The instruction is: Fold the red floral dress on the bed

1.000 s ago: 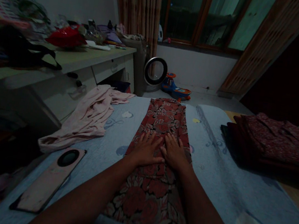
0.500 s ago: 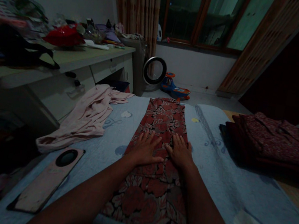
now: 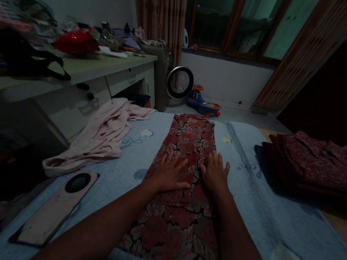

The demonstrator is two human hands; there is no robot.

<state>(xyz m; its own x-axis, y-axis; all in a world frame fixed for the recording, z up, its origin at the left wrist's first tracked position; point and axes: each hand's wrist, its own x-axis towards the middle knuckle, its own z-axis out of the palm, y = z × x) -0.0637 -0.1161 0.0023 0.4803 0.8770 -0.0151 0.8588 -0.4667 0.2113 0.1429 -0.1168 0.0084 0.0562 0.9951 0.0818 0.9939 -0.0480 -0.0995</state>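
Bed (image 3: pixel 255 212): one floral cloth (image 3: pixel 182 201), one pink garment (image 3: pixel 100 136), one folded stack (image 3: pixel 317 169).
Hands: left hand (image 3: pixel 168 173), right hand (image 3: pixel 215 174), fingers (image 3: pixel 220 161) spread flat on cloth, gripping nothing.

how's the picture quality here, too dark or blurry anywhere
Head view: dim overall, with the right background nearly black. The floral cloth and both flat hands, left hand and right hand, stay legible. The desk clutter at left is smeared, and wide-angle distortion bends the edges.
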